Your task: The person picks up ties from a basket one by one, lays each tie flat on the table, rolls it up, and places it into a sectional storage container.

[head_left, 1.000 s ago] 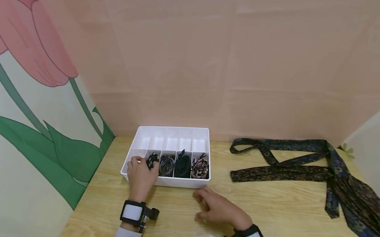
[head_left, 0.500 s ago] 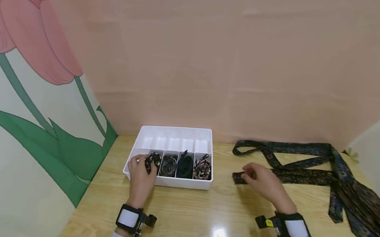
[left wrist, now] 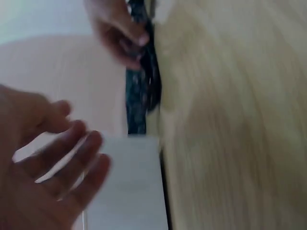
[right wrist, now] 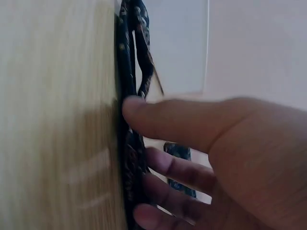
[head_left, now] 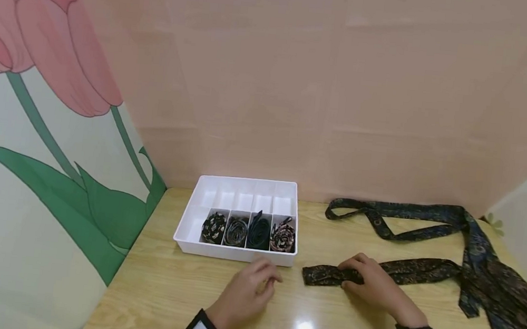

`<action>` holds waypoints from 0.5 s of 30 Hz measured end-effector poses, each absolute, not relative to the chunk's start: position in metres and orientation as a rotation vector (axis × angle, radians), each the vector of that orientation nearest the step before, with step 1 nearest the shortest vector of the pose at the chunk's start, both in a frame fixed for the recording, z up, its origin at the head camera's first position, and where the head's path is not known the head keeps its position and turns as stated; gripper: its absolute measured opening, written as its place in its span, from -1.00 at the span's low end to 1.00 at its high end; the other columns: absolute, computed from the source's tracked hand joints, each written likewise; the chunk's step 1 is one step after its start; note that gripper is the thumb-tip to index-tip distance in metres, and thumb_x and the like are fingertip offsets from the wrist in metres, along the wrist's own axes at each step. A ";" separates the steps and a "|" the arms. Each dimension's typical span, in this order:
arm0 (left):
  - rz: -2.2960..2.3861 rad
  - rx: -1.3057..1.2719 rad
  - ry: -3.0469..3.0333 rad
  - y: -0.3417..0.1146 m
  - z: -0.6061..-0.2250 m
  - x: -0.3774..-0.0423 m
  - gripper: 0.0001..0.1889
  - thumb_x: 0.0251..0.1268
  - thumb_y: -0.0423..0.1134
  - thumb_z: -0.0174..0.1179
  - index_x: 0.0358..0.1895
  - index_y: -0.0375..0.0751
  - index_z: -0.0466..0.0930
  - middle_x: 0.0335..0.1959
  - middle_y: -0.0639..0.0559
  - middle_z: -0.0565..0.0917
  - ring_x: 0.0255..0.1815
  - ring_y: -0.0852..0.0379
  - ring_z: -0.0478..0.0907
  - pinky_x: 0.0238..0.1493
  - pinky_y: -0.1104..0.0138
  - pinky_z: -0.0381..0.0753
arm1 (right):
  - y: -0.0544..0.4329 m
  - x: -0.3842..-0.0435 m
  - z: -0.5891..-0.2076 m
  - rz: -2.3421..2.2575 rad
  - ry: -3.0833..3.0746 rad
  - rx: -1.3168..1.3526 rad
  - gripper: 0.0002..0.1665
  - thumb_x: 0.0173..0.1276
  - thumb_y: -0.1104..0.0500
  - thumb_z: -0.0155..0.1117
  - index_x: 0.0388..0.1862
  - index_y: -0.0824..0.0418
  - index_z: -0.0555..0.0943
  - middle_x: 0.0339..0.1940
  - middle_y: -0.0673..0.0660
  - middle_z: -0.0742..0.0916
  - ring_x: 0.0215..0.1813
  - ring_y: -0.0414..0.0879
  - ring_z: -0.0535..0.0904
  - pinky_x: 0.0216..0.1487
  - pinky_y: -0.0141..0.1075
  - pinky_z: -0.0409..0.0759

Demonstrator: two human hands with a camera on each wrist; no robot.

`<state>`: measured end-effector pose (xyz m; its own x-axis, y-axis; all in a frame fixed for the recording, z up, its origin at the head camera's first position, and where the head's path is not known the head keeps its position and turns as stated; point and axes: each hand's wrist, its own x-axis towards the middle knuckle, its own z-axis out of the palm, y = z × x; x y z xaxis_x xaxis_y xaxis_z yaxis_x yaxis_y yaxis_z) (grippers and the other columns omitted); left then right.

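Note:
My right hand pinches a dark brown patterned necktie near its narrow end. In the right wrist view the thumb lies on one side of the tie and the fingertips on the other. My left hand hovers before the white box, fingers loosely bent, holding nothing; the left wrist view shows the same hand apart from the box. Several rolled neckties fill front compartments: a black-and-white one, a grey one, a dark green one and a pinkish one.
A dark blue patterned necktie lies looped behind the brown one, and their wide ends overlap at the right. The box's back compartments are white and bare. A peach backdrop rises behind the wooden table.
My left hand has let go of the black-and-white rolled tie and moved right, out of the box. The right hand has reached the brown tie, grasped it and drawn its end toward me.

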<state>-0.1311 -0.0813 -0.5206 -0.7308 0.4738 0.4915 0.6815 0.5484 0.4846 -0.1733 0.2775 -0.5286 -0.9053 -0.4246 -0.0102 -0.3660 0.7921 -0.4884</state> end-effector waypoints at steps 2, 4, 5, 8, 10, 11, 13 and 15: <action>-0.863 -1.105 -2.568 -0.067 -0.526 -0.129 -0.69 0.40 -0.34 0.31 0.15 -0.01 0.71 0.25 0.04 0.66 0.30 0.14 0.58 0.36 0.29 0.61 | 0.272 -0.166 -0.525 -0.824 2.772 -0.707 -0.60 0.41 0.08 0.50 0.19 0.07 0.71 0.10 0.09 0.68 0.02 0.00 0.64 -0.03 -0.05 0.67; -0.718 -1.210 -2.641 -0.056 -0.533 -0.128 -0.60 0.47 -0.24 0.28 0.32 0.04 0.65 0.43 0.01 0.58 0.49 0.04 0.47 0.53 0.16 0.48 | 0.268 -0.161 -0.521 -0.923 2.672 -0.760 -0.60 0.45 0.08 0.47 0.22 0.09 0.69 0.07 0.09 0.69 -0.07 -0.15 0.61 -0.14 -0.20 0.64; -0.655 -1.248 -2.668 -0.053 -0.537 -0.128 -0.59 0.49 -0.19 0.27 0.35 0.06 0.64 0.46 0.03 0.56 0.52 0.03 0.44 0.56 0.15 0.44 | 0.267 -0.158 -0.520 -0.986 2.615 -0.768 -0.59 0.47 0.10 0.44 0.24 0.11 0.68 0.06 0.10 0.70 -0.12 -0.21 0.61 -0.20 -0.26 0.62; -0.513 -1.295 -2.713 -0.048 -0.544 -0.128 -0.63 0.49 -0.14 0.29 0.30 0.09 0.70 0.39 0.10 0.62 0.44 0.07 0.48 0.52 0.20 0.45 | 0.271 -0.153 -0.518 -1.112 2.562 -0.698 -0.62 0.52 0.12 0.39 0.25 0.16 0.67 0.04 0.12 0.73 -0.18 -0.29 0.60 -0.28 -0.34 0.59; -0.478 -1.285 -2.726 -0.050 -0.546 -0.126 -0.71 0.43 -0.12 0.34 0.16 0.13 0.77 0.25 0.17 0.67 0.30 0.17 0.52 0.40 0.31 0.51 | 0.280 -0.150 -0.517 -1.102 2.668 -0.614 -0.68 0.53 0.14 0.38 0.20 0.15 0.69 0.04 0.12 0.75 -0.12 -0.22 0.66 -0.23 -0.28 0.65; -0.470 -1.269 -2.731 -0.051 -0.546 -0.126 -0.75 0.37 -0.13 0.38 0.08 0.14 0.79 0.19 0.20 0.68 0.24 0.20 0.54 0.34 0.34 0.53 | 0.287 -0.149 -0.518 -1.066 2.751 -0.561 -0.70 0.51 0.16 0.39 0.17 0.14 0.70 0.06 0.14 0.75 -0.07 -0.13 0.67 -0.18 -0.19 0.66; -0.474 -1.227 -2.749 -0.057 -0.542 -0.125 -0.76 0.28 -0.18 0.42 -0.01 0.13 0.78 0.12 0.20 0.68 0.15 0.22 0.54 0.23 0.37 0.56 | 0.304 -0.146 -0.522 -0.943 2.942 -0.467 -0.70 0.44 0.18 0.46 0.12 0.16 0.72 0.09 0.20 0.74 0.04 0.07 0.66 0.00 0.02 0.63; -0.480 -1.168 -2.772 -0.064 -0.538 -0.124 -0.74 0.17 -0.27 0.43 -0.08 0.11 0.76 0.05 0.19 0.67 0.07 0.22 0.53 0.13 0.39 0.59 | 0.323 -0.142 -0.526 -0.783 3.060 -0.378 -0.58 0.37 0.17 0.53 0.17 0.20 0.69 0.20 0.33 0.68 0.16 0.33 0.58 0.09 0.28 0.52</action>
<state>-0.1240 -0.0637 -0.5384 -0.7019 0.6815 0.2073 0.7115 0.6568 0.2499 -0.1416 0.3231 -0.5262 -0.9710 -0.2190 0.0960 -0.2382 0.8507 -0.4686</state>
